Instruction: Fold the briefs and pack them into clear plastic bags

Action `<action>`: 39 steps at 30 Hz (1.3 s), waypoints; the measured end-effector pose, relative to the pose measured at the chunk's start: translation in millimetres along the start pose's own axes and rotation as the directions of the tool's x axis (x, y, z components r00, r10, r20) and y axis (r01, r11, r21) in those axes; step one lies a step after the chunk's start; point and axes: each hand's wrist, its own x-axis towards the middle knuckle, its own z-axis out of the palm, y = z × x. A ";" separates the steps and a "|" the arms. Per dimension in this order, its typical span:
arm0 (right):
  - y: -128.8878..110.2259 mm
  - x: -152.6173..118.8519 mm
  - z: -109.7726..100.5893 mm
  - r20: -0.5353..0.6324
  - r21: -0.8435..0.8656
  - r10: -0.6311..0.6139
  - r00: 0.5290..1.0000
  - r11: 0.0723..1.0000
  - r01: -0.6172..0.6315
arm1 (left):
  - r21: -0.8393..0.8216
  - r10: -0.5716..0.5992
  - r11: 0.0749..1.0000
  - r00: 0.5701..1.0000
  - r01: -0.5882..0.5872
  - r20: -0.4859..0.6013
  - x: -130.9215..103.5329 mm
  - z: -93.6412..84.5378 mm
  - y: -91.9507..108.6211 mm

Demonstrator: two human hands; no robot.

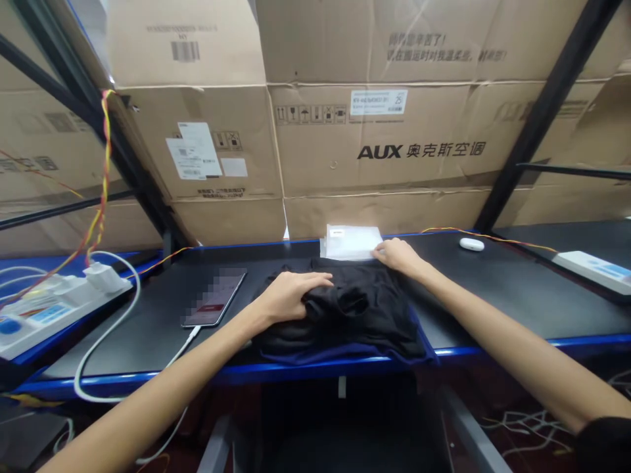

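Note:
A black garment (379, 312) lies bunched near the table's front edge, with dark blue fabric (325, 355) showing beneath it. My left hand (290, 295) rests on the left part of the garment, its fingers stretched out and pointing right. Behind the cloth lies a small stack of whitish translucent plastic bags (352, 242) with a little label on top. At the right end of that stack, my right hand (397, 255) pinches the edge of a bag between thumb and fingers.
A phone (215, 299) on a white charging cable (138, 299) lies left. Power strips (64, 302) stand at both sides. A white earbud case (472, 244) sits right. Cardboard (320, 171) walls the back, between black posts (532, 118).

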 end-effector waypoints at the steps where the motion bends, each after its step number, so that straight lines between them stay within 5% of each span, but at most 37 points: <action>1: 0.6 -1.1 -1.2 -0.006 0.018 0.002 1.000 1.000 -0.002 | 0.049 -0.044 0.998 0.999 0.045 -0.017 2.5 -1.6 3.3; 9: 19.3 -21.9 -7.5 -0.178 0.237 -0.060 0.982 0.966 0.102 | 0.453 -0.295 0.837 0.950 0.307 -0.098 45.2 8.7 47.7; 15: 21.3 -60.7 -5.4 -0.288 0.298 -0.307 0.907 0.871 0.390 | 0.372 -0.204 0.913 0.976 0.164 0.070 48.4 19.3 54.2; 23: 20.6 -96.6 -6.9 -0.068 0.415 -0.440 0.895 0.804 0.426 | 0.087 0.041 0.993 0.939 -0.076 0.341 29.4 -27.4 20.5; 33: 20.9 -99.7 -3.7 -0.011 0.425 -0.434 0.901 0.813 0.397 | 0.136 0.133 0.977 0.967 -0.165 0.217 46.3 -8.7 3.1; 39: 22.7 -98.7 -1.9 -0.038 0.450 -0.435 0.900 0.796 0.404 | 0.153 0.082 0.983 0.990 -0.099 0.112 56.6 -2.4 19.0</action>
